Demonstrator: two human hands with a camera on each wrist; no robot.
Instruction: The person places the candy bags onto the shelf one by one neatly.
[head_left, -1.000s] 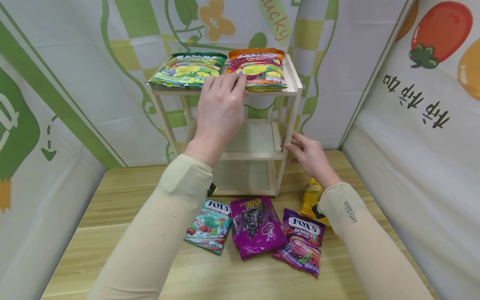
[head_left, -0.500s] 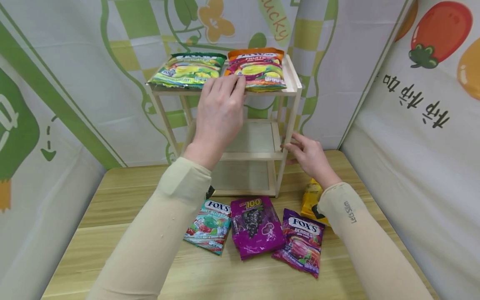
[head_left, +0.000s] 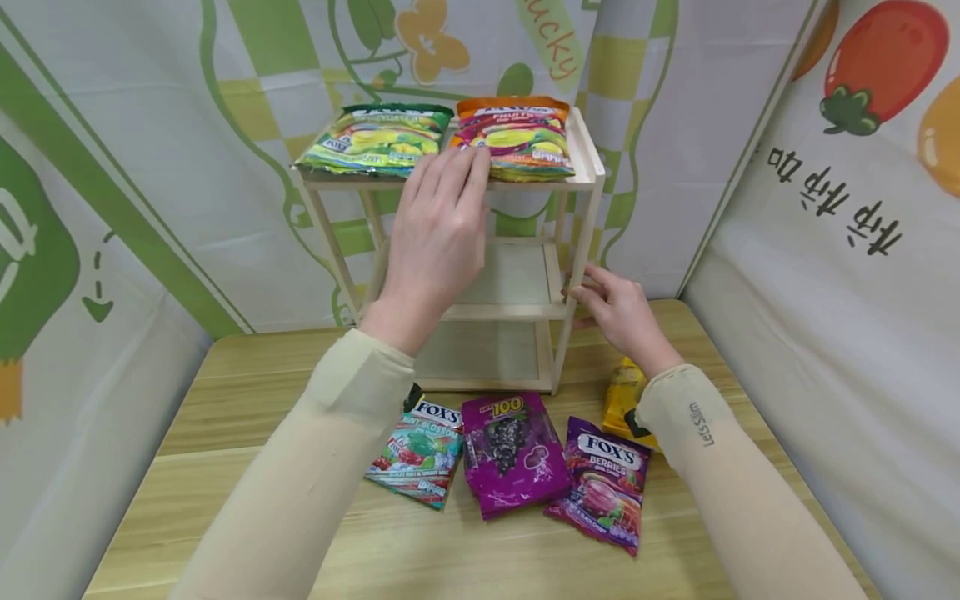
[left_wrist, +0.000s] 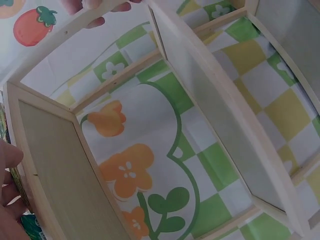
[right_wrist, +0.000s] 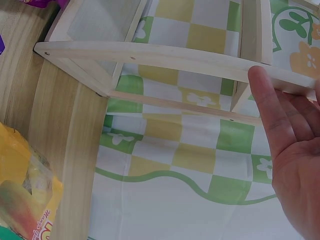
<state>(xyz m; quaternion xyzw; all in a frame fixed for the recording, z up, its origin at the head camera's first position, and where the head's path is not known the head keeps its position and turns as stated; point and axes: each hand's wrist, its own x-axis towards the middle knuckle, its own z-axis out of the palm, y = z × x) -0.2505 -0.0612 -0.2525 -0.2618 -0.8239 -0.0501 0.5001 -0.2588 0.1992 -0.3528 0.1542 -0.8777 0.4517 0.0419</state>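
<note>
A pale wooden three-tier shelf [head_left: 506, 312] stands at the back of the table. On its top tier lie a green candy bag [head_left: 382, 137] at left and an orange-and-red candy bag [head_left: 517, 142] at right. My left hand [head_left: 438, 221] reaches over the top front edge, its fairly straight fingertips touching the orange-and-red bag's lower left corner. Its thumb is hidden in the head view. Low on the shelf's right side, my right hand [head_left: 618, 312] holds the front upright, with the index finger [right_wrist: 267, 102] along one side and other fingers behind it.
On the table [head_left: 247, 417] before the shelf lie a teal mint candy bag [head_left: 420, 450], a purple grape candy bag [head_left: 513, 454] and a dark purple berries bag [head_left: 603, 483]. A yellow bag [right_wrist: 27, 187] sits partly under the right forearm. Printed cloth walls [head_left: 810, 333] surround the table.
My left hand has shifted slightly left and down, and its fingers look straighter against the orange-and-red bag. The right hand, the shelf and the bags stay in place.
</note>
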